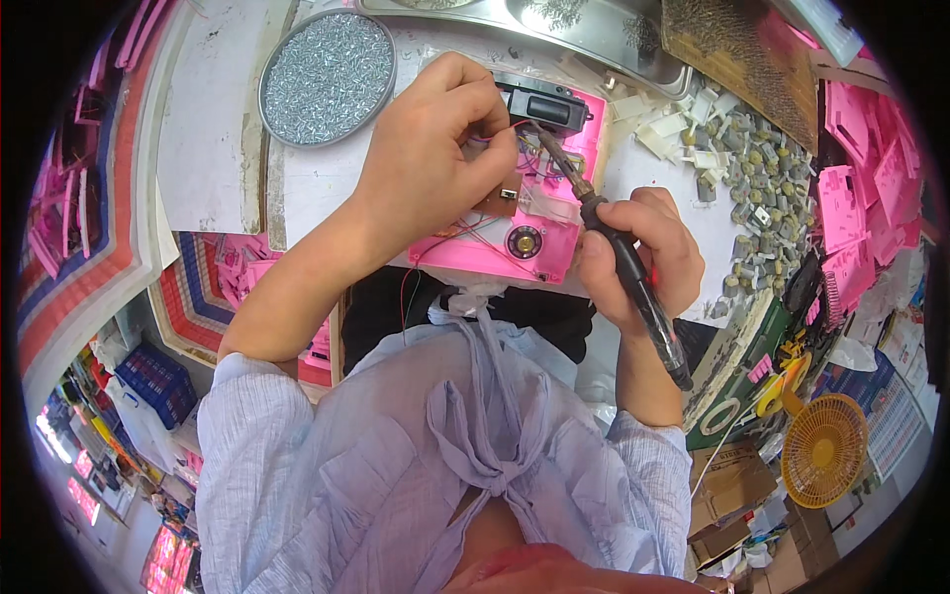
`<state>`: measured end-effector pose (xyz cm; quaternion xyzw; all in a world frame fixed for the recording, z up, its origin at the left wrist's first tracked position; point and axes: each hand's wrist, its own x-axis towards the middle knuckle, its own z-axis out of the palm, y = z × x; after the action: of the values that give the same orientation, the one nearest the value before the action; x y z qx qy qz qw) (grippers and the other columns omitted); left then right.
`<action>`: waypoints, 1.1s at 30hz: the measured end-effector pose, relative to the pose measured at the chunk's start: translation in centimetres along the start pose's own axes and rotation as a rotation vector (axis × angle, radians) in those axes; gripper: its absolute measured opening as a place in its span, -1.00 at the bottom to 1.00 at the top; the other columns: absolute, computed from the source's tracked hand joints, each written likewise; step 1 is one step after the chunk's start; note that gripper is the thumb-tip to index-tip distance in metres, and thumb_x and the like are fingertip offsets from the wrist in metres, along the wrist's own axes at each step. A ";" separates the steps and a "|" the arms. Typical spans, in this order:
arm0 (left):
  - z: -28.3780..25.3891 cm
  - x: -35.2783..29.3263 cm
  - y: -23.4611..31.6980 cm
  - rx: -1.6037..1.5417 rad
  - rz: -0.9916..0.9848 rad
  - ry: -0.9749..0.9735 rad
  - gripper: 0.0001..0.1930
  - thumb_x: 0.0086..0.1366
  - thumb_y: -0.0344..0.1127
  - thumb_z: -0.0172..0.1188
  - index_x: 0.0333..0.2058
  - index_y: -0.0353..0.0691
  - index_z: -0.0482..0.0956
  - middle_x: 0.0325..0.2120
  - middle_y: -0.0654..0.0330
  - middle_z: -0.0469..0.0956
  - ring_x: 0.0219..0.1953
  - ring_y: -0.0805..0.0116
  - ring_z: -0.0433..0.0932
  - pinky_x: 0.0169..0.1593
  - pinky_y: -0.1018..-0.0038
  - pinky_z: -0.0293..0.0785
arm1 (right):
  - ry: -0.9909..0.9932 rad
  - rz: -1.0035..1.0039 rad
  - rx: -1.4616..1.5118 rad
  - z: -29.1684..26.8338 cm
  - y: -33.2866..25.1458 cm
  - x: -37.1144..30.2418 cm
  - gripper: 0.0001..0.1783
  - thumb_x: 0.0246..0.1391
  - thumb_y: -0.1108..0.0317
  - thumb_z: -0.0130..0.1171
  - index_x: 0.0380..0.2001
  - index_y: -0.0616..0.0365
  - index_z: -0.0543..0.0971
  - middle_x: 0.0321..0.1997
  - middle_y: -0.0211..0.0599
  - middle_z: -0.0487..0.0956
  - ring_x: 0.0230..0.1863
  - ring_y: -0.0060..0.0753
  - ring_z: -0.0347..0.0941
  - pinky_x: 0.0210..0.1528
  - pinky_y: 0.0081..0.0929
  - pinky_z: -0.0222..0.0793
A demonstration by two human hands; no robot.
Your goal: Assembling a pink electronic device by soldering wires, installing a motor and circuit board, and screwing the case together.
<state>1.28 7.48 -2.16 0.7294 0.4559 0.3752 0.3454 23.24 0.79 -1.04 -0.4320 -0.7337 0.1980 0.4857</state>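
My right hand (658,243) is wrapped round the black handle of a soldering iron (629,272). Its metal tip points up and left, close to a black rectangular part (549,109) at the far end of a pink plastic casing (465,255). Thumb and fingers of my left hand (430,148) are pinched together on a thin red wire (522,124) beside that tip. Inside the casing sit a brown circuit board (492,201), a round speaker (523,242) and several loose wires. My left hand covers part of the casing.
A round tray (388,87) of small screws lies at the far left, with metal trays (683,84) behind. Many small grey motors (757,188) and white plastic pieces (658,139) cover the right. Pink casings (846,208) are heaped beyond, above an orange fan (823,450).
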 end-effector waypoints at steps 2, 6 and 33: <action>0.0 0.0 -0.1 0.000 0.011 0.006 -0.88 0.09 -0.46 0.33 -0.45 -0.35 0.56 -0.33 0.10 0.50 -0.41 0.21 0.56 -0.33 0.37 0.53 | 0.015 0.004 -0.004 0.1 -0.1 0.0 -0.67 -0.16 0.54 0.40 -0.23 0.17 0.61 -0.51 -0.31 0.59 -0.61 -0.30 0.39 -0.45 -0.40 0.29; 0.0 0.0 0.0 -0.001 0.007 0.006 -0.88 0.09 -0.46 0.33 -0.45 -0.35 0.56 -0.33 0.10 0.50 -0.41 0.21 0.55 -0.33 0.37 0.52 | 0.003 -0.063 -0.014 0.2 0.1 0.3 -0.67 -0.13 0.53 0.40 -0.22 0.21 0.59 -0.53 -0.30 0.55 -0.61 -0.30 0.37 -0.44 -0.39 0.29; 0.2 0.0 0.1 0.104 0.062 0.042 -0.88 0.07 -0.48 0.33 -0.46 -0.31 0.55 -0.34 0.11 0.50 -0.40 0.20 0.57 -0.33 0.36 0.54 | -0.006 -0.081 0.002 -0.4 0.4 0.3 -0.72 -0.16 0.53 0.38 -0.28 0.18 0.61 -0.60 -0.32 0.52 -0.64 -0.27 0.38 -0.44 -0.40 0.30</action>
<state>1.46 7.47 -2.19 0.7520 0.4592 0.3768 0.2858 23.75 1.16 -0.95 -0.4011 -0.7518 0.1802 0.4914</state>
